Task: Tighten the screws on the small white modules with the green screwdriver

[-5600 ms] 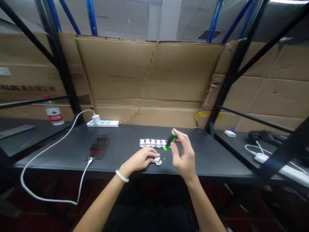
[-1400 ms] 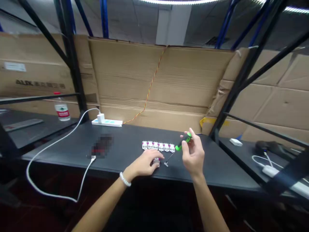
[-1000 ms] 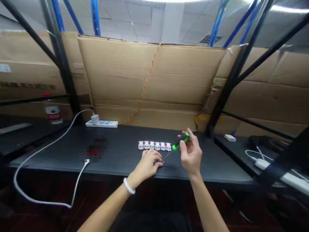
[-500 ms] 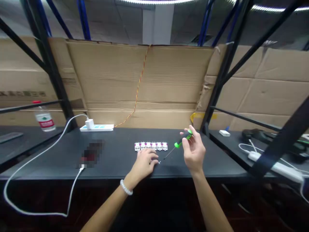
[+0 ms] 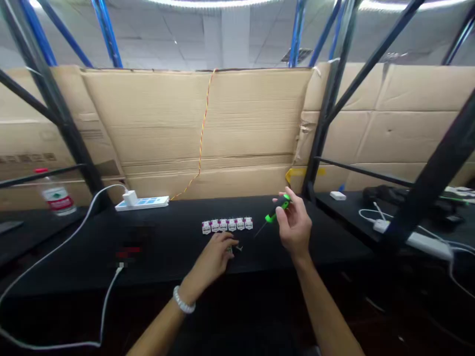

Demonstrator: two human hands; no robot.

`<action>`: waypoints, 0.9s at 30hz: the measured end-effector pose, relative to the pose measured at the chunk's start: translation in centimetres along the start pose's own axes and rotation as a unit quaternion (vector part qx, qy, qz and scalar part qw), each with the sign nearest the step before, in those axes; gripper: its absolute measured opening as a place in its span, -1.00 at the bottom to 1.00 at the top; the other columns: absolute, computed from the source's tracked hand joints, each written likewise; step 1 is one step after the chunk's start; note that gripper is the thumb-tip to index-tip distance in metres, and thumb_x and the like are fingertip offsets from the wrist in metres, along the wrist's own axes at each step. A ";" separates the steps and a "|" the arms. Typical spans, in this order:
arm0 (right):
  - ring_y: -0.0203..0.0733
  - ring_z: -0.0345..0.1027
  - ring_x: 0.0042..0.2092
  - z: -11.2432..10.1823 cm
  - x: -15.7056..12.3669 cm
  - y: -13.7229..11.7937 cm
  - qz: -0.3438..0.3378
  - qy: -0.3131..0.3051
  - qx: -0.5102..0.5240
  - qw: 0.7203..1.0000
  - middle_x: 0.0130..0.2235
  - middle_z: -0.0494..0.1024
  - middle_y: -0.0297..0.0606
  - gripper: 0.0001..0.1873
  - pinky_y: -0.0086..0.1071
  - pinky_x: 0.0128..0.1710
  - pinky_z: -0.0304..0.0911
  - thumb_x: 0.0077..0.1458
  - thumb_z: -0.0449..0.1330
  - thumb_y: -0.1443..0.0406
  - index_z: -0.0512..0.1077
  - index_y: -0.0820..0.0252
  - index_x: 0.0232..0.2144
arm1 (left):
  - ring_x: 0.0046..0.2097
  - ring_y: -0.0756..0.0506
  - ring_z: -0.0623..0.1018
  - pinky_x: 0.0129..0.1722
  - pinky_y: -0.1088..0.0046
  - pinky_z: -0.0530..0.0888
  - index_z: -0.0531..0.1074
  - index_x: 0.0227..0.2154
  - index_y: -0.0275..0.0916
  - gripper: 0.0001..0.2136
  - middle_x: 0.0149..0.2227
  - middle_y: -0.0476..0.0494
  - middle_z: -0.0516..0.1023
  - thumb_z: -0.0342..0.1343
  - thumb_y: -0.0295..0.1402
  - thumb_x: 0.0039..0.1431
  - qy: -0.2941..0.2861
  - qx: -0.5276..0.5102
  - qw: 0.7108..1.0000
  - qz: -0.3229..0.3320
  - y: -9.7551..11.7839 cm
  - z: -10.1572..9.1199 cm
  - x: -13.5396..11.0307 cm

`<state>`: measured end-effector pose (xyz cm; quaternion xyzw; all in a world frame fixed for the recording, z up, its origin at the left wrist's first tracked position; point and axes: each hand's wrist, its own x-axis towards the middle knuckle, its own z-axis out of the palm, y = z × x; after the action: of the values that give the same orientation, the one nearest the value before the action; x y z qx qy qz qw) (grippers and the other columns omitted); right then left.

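From the head camera, a white power strip (image 5: 159,201) lies behind and left of the row of six small white-and-purple blocks (image 5: 223,225), with a clear red-capped bottle (image 5: 58,198) farther left. Right of the row, the right hand (image 5: 295,225) closes thumb and fingers on a black-and-green-handled screwdriver (image 5: 277,209), its thin shaft slanting down. In front of the row, the left hand (image 5: 213,256) curls around a small pale piece (image 5: 229,250), mostly hidden; a tiny whitish part (image 5: 239,248) lies beside its fingertips. The black tabletop (image 5: 334,240) meets a brown cardboard wall (image 5: 256,113) behind the row.
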<state>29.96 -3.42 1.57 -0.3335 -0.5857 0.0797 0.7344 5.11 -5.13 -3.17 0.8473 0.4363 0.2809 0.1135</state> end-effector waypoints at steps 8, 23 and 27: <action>-0.01 0.60 0.06 -0.2 0.0 -0.2 0.000 -0.007 -0.006 1.000 0.16 0.52 -0.06 -0.47 -0.07 0.09 0.56 0.35 0.22 0.21 0.38 0.05 0.32 | 0.28 -0.30 0.47 0.28 0.05 0.50 0.56 0.17 -0.17 -0.59 0.26 -0.19 0.56 -0.01 -0.59 0.39 -0.026 0.089 0.995 0.029 1.6 1.0 0.3; 0.01 0.58 0.06 0.0 -0.1 -0.1 -0.007 -0.020 -0.019 1.000 0.14 0.52 -0.06 -0.48 -0.05 0.07 0.56 0.34 0.23 0.23 0.39 0.02 0.31 | 0.34 -0.27 0.48 0.34 0.08 0.49 0.61 0.11 -0.19 -0.47 0.21 -0.19 0.63 -0.06 -0.72 0.26 -0.028 0.106 0.993 0.048 0.8 2.1 -0.6; 0.02 0.58 0.06 -0.1 0.0 -0.1 -0.003 -0.021 -0.023 1.000 0.14 0.53 -0.05 -0.47 -0.04 0.07 0.56 0.33 0.23 0.23 0.39 0.04 0.31 | 0.33 -0.28 0.48 0.32 0.07 0.53 0.63 0.10 -0.21 -0.46 0.20 -0.18 0.64 -0.07 -0.74 0.23 -0.025 0.110 0.993 0.032 -0.2 1.3 -1.1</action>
<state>30.03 -3.49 1.59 -0.3471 -0.6032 0.0710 0.7146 5.20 -5.84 -4.80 0.8750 0.4338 0.2140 0.0214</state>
